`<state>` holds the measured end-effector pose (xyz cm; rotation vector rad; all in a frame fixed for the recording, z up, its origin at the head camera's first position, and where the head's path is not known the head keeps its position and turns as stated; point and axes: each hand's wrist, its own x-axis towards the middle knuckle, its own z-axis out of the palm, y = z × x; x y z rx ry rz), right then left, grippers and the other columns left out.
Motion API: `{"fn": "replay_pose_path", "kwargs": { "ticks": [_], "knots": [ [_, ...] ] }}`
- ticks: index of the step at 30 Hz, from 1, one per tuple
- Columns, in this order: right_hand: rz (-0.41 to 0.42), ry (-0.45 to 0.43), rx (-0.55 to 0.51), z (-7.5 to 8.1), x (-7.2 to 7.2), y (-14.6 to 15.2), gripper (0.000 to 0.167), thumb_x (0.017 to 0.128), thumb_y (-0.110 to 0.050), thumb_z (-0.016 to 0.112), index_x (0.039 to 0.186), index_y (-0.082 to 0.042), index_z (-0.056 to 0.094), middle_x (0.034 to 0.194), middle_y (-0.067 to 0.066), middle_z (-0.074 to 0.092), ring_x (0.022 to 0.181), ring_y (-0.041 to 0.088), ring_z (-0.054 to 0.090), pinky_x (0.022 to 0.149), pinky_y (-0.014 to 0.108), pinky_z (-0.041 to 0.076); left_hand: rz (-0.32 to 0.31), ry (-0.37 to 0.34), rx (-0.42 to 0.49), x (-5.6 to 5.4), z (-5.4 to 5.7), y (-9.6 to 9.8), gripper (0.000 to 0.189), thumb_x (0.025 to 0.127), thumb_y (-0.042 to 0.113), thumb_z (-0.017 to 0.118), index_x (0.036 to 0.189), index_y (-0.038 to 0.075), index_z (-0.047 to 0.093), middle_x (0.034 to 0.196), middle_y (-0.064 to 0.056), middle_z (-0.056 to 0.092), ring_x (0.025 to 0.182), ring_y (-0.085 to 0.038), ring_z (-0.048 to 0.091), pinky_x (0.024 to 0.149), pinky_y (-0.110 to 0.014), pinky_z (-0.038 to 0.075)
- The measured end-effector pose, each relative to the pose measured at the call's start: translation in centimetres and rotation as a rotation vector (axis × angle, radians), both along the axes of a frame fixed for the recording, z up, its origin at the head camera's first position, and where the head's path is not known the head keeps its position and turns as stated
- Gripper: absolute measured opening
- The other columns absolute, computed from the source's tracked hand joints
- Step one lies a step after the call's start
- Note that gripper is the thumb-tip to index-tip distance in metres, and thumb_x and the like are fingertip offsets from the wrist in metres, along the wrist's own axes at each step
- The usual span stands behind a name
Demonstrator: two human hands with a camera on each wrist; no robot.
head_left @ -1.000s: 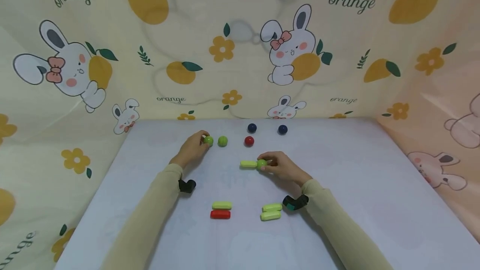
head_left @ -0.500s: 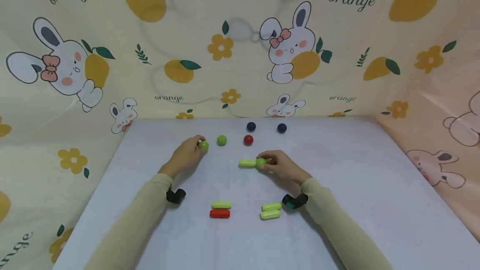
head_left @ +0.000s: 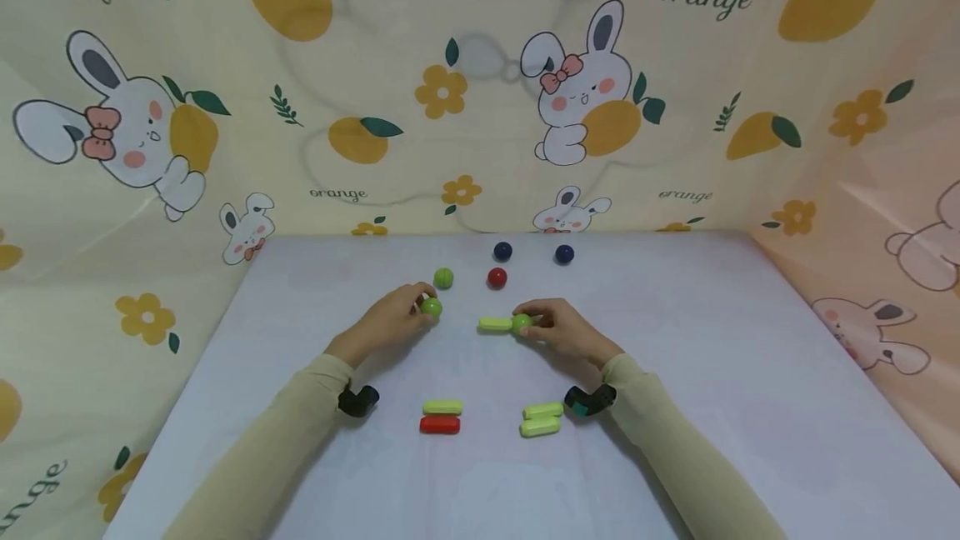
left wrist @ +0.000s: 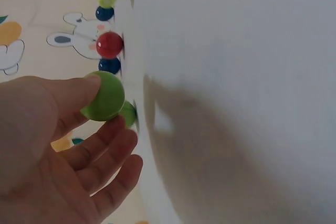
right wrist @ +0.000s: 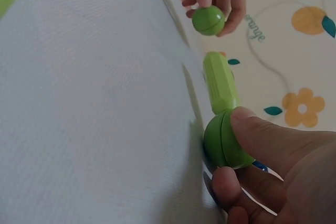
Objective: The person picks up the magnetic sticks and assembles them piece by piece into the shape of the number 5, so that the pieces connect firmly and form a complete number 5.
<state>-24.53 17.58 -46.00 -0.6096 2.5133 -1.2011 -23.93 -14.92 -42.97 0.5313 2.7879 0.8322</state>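
My left hand (head_left: 384, 325) pinches a green ball (head_left: 431, 307) between thumb and fingers, held up off the white table as the left wrist view shows. Opposite it, my right hand (head_left: 568, 332) grips a second green ball (right wrist: 219, 140), which has a seam around it. From that ball a light green stick (head_left: 494, 324) juts out toward the left hand, its end meeting the ball. A gap separates the stick's free end from the left hand's ball. Behind the hands lie another green ball (head_left: 443, 278) and a red ball (head_left: 497, 277).
Two dark blue balls (head_left: 502, 251) lie at the table's back edge. Nearer the front are a light green stick (head_left: 442, 407) beside a red stick (head_left: 439, 424), and two light green sticks (head_left: 541, 427) in front of the right wrist. A printed cloth (head_left: 360, 65) hangs behind the table.
The left hand has brought its green ball from beside the other green ball, first back left, then right and nearer toward the stick. The right hand has stayed in place.
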Motion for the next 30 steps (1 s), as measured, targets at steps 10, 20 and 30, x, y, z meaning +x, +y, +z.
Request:
{"fn": "replay_pose_path", "kwargs": {
  "ticks": [10, 20, 30],
  "knots": [
    [-0.008, -0.012, 0.004, -0.1, -0.2, 0.2, 0.036, 0.096, -0.014, 0.068, 0.132, -0.008, 0.065, 0.136, 0.014, 0.065, 0.099, 0.02, 0.063, 0.086, 0.029, 0.051, -0.073, -0.011, 0.014, 0.3, -0.2, 2.1, 0.036, 0.098, 0.017, 0.066, 0.131, 0.009, 0.057, 0.114, -0.011, 0.066, 0.098, -0.02, 0.061, 0.089, -0.039, 0.054],
    [-0.003, 0.003, -0.011, -0.2, -0.3, 0.3, 0.037, 0.096, -0.015, 0.069, 0.131, -0.005, 0.065, 0.135, 0.016, 0.065, 0.097, 0.02, 0.063, 0.087, 0.029, 0.049, -0.124, -0.009, -0.003, 0.3, -0.4, 4.1, 0.038, 0.098, 0.02, 0.066, 0.133, 0.009, 0.058, 0.116, -0.01, 0.067, 0.098, -0.019, 0.063, 0.093, -0.037, 0.054],
    [-0.001, -0.005, -0.023, -0.4, -0.3, 0.1, 0.037, 0.096, -0.015, 0.069, 0.132, -0.005, 0.065, 0.134, 0.016, 0.066, 0.093, 0.02, 0.061, 0.083, 0.029, 0.049, -0.116, -0.02, -0.024, 0.1, -0.7, 4.9, 0.033, 0.099, 0.019, 0.066, 0.131, 0.011, 0.06, 0.113, -0.008, 0.068, 0.095, -0.017, 0.062, 0.091, -0.036, 0.055]
  ]
}}
